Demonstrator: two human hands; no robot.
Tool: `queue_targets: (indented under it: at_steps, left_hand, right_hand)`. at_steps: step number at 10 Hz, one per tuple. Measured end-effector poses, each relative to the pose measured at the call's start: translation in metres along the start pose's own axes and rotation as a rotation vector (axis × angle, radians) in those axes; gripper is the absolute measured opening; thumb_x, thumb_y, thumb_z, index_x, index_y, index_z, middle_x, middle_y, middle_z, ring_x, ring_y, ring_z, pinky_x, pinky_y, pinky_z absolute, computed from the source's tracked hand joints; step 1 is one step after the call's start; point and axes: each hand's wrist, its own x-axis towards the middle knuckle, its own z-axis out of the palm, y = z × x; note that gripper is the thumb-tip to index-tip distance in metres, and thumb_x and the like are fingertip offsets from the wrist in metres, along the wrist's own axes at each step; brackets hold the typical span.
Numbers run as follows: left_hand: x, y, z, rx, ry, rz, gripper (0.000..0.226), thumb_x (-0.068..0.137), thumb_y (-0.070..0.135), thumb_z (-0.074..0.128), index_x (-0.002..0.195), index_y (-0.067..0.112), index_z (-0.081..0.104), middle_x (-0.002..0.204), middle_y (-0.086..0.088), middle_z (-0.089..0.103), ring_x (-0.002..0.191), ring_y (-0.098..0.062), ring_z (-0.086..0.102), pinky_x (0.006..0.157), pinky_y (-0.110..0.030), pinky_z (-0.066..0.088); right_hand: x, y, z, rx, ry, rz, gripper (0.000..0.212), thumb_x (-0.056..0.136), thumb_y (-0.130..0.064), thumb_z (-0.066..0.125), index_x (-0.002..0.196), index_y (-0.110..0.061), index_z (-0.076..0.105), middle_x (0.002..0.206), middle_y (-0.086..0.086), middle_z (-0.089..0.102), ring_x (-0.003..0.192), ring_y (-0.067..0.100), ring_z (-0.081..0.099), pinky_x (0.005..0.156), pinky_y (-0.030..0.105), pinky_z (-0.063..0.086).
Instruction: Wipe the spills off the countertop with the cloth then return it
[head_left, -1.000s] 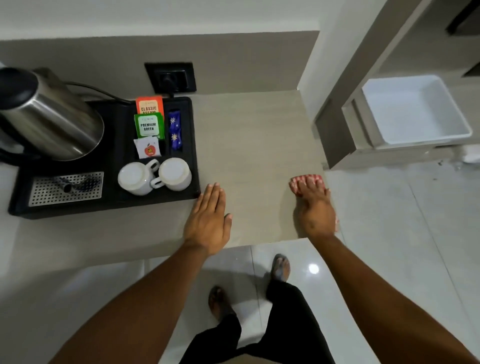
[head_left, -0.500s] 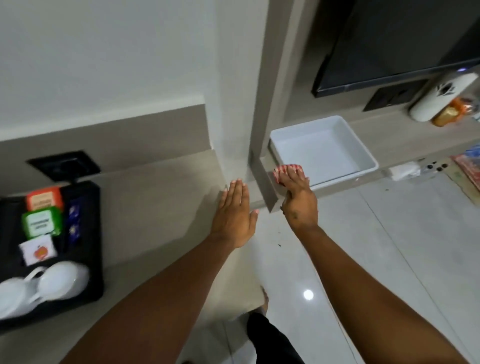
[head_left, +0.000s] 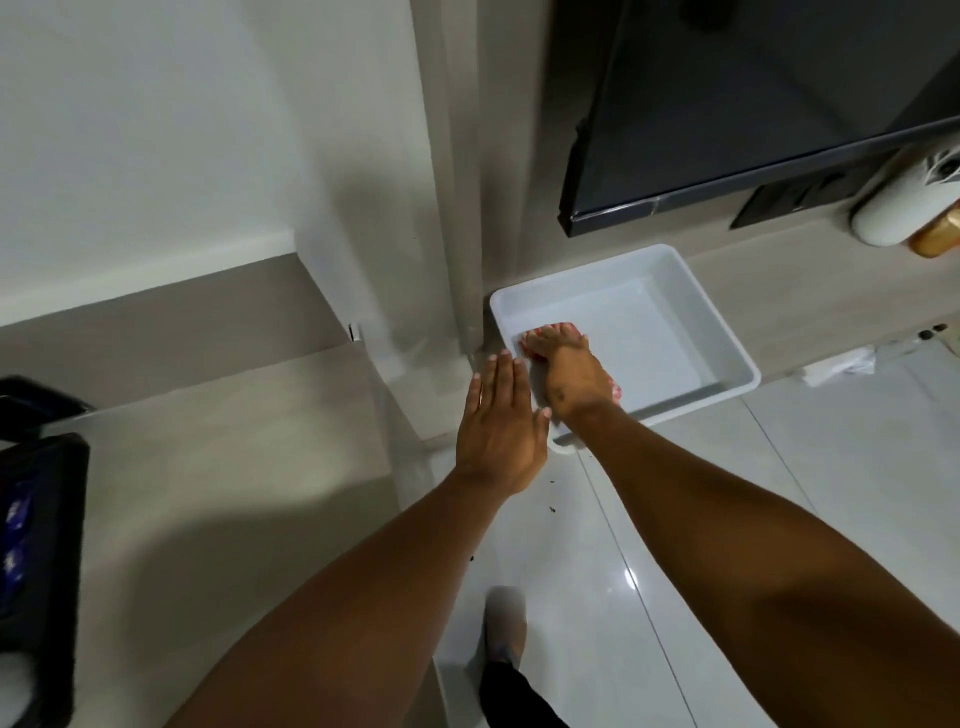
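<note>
A red-and-white cloth (head_left: 535, 340) lies under my right hand (head_left: 571, 379), which presses it flat inside the near left corner of a white plastic tub (head_left: 727, 358); only the cloth's edges show past the fingers. My left hand (head_left: 498, 431) hovers flat, fingers together and empty, over the right end of the beige countertop (head_left: 234, 467), just left of the tub.
A black tray (head_left: 47, 545) with sachets and a white cup sits at the countertop's left edge. A grey pillar (head_left: 452, 208) divides counter from the lower shelf. A dark TV (head_left: 753, 104) hangs above the tub; a white bottle (head_left: 904, 208) stands far right. Glossy floor tiles lie below.
My right hand carried the cloth from the countertop's right edge across the pillar into the white tub. My left hand followed rightward, and my view turned right with them.
</note>
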Motion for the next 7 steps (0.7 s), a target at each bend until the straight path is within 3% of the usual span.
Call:
queue_targets:
  at_steps: [1,2,3,4,5,6,7]
  left_hand:
    - [0.002,-0.003,0.005,-0.012,0.016,0.001,0.076,0.103,0.054,0.019,0.160,0.005,0.011,0.168,-0.019,0.021,0.156,-0.036,0.018,0.126,-0.046,0.012]
    - [0.001,-0.007,0.003,-0.031,0.006,0.001,0.075,0.104,0.055,0.022,0.160,0.005,0.011,0.169,-0.019,0.020,0.156,-0.035,0.017,0.126,-0.046,0.010]
    - [-0.007,-0.018,-0.012,-0.056,0.018,-0.001,0.078,0.099,0.052,0.006,0.160,0.003,0.010,0.170,-0.019,0.015,0.158,-0.033,0.012,0.128,-0.046,0.008]
    - [-0.018,-0.041,-0.037,-0.031,0.056,0.009,0.075,0.100,0.050,0.007,0.160,0.004,0.004,0.171,-0.018,0.007,0.159,-0.031,0.005,0.129,-0.047,0.006]
    - [-0.037,-0.068,-0.078,0.000,0.106,0.000,0.070,0.106,0.044,0.024,0.161,0.004,0.006,0.171,-0.018,0.007,0.159,-0.032,0.003,0.129,-0.048,0.007]
    - [-0.067,-0.105,-0.134,0.033,0.223,-0.004,0.071,0.106,0.042,0.031,0.161,0.004,0.009,0.171,-0.018,0.008,0.159,-0.031,0.003,0.129,-0.047,0.005]
    - [-0.100,-0.136,-0.193,0.098,0.318,-0.005,0.071,0.107,0.045,0.025,0.161,0.005,0.002,0.172,-0.016,0.000,0.159,-0.029,-0.005,0.129,-0.046,-0.001]
  right_hand:
    - [0.004,0.002,0.012,-0.130,0.020,-0.012,0.012,0.101,-0.030,0.050,0.108,-0.026,0.059,0.114,0.003,0.064,0.108,0.024,0.064,0.105,0.039,0.049]
    - [0.004,-0.003,0.010,-0.046,-0.009,0.031,0.028,0.103,-0.031,0.047,0.128,-0.022,0.052,0.134,0.004,0.056,0.125,0.025,0.055,0.113,0.038,0.041]
    - [-0.005,-0.012,-0.002,-0.017,0.054,0.035,0.033,0.100,-0.024,0.047,0.131,-0.015,0.051,0.137,0.010,0.054,0.127,0.033,0.053,0.111,0.039,0.042]
    - [-0.020,-0.035,-0.018,-0.103,0.036,-0.019,0.046,0.100,-0.024,0.045,0.145,-0.012,0.044,0.154,0.012,0.043,0.143,0.033,0.037,0.119,0.040,0.030]
    - [-0.041,-0.077,-0.039,-0.135,0.123,-0.131,0.047,0.099,-0.025,0.051,0.145,-0.015,0.047,0.153,0.011,0.047,0.141,0.029,0.041,0.119,0.041,0.032]
    - [-0.063,-0.140,-0.059,-0.155,0.265,-0.284,0.040,0.097,-0.026,0.056,0.136,-0.016,0.054,0.139,0.009,0.059,0.127,0.029,0.054,0.109,0.041,0.042]
    - [-0.084,-0.207,-0.082,-0.193,0.386,-0.408,0.043,0.095,-0.025,0.060,0.137,-0.016,0.054,0.139,0.009,0.059,0.128,0.028,0.052,0.108,0.040,0.041]
